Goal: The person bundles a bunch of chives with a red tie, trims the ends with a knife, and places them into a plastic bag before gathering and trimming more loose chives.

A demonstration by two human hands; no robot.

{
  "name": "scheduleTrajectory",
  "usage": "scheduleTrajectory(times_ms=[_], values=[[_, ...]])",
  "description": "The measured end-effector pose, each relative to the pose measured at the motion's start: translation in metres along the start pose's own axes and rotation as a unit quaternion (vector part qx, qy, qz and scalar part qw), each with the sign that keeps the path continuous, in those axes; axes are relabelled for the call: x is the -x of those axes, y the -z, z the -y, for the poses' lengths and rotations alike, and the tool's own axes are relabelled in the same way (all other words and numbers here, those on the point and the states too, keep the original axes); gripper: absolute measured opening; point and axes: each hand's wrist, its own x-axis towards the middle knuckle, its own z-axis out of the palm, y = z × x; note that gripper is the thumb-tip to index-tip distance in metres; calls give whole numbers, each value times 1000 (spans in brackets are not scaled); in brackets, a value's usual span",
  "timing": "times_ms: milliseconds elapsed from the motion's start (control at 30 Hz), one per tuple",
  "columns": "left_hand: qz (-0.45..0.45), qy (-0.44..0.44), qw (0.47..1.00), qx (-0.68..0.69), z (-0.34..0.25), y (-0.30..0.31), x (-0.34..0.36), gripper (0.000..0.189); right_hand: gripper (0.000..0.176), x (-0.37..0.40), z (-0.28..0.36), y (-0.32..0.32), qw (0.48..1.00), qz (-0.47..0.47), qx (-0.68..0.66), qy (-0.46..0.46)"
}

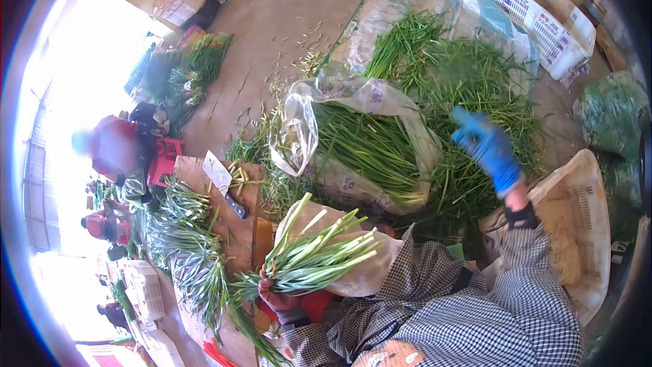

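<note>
Left hand [270, 293] at seven o'clock grasps a green bunch [322, 255] by one end, so uneven stalks could slip; right hand [485, 151], three o'clock, looks open, empty.

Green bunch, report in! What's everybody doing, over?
Left hand gripping green bunch. Right hand over loose greens. Knife on wooden board, away from both hands.

Floor [272, 17] open ahead — full plastic sack [372, 90] in the way.

Vegetable packing workshop, greens heaped, crates [543, 34]
</note>
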Motion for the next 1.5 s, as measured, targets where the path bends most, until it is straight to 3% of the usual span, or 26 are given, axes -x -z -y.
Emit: scheduleTrajectory(times_ms=[67,100,167,200,267,400,467,567,600,667,700,733,767,800,867,900,933,967,1033,1067,1133,1200,1267,1333,1433,1500], values=[[22,7,999,31,-2,-2,-1,34,47,22,24,-47,955,209,-211,-22],[26,17,999,34,-2,-7,-1,34,53,33,34,-84,943,201,-261,50],[71,22,997,17,-1,-18,0,35,48,39,77,-116,865,309,-387,-77],[69,20,997,16,-1,-15,1,35,48,35,98,-123,864,311,-389,-76],[89,-14,996,13,2,-11,-1,35,39,28,130,-126,779,330,-514,-141],[52,1,999,13,-1,-13,4,34,26,24,127,-141,750,416,-500,-122],[-22,-33,999,30,-1,-14,4,33,21,25,118,-141,802,354,-475,-84],[-8,-30,999,34,-2,-14,6,33,12,12,49,-139,905,137,-393,87],[-27,-35,998,35,-1,-15,7,33,8,1,53,-84,921,171,-338,-93],[3,-14,999,45,0,-15,3,32,7,-6,-2,-35,941,56,-297,-153],[11,-27,999,40,2,-19,4,32,10,-6,-30,-11,962,-17,-216,-165],[16,-43,998,35,1,-20,6,32,21,-7,-46,19,968,-19,-121,-220],[27,-30,999,33,-2,-17,6,32,35,-2,-67,43,981,-18,155,-113],[25,-32,999,34,-3,-17,5,32,35,3,-68,55,982,-16,155,-111],[38,-19,999,25,-4,-18,5,31,51,17,-62,69,955,-32,295,16],[12,-33,999,36,-3,-9,2,30,59,26,-55,62,970,5,242,30],[18,-15,998,51,-3,-18,6,31,61,30,-18,53,988,97,65,-101],[28,-20,999,39,-4,-15,5,33,63,41,-13,24,989,115,-58,-72],[41,-25,999,26,-4,-16,3,35,69,49,32,-24,953,201,-216,-62],[61,-24,998,17,-4,-21,5,36,66,57,45,-59,947,187,-261,11],[82,-27,996,6,-5,-36,13,38,43,50,99,-95,848,285,-444,-49],[-9,-21,998,50,-8,-62,25,37,51,50,123,-120,839,331,-426,-67],[-10,-14,996,91,-14,-70,30,37,45,45,125,-119,849,309,-428,12],[-18,-38,998,39,-13,-41,14,40,39,47,123,-105,810,288,-505,-76],[6,-45,999,28,-4,-35,13,43,33,51,79,-74,910,196,-363,-34],[-22,-56,998,32,-3,-34,15,42,32,45,44,-43,934,130,-307,-128]])
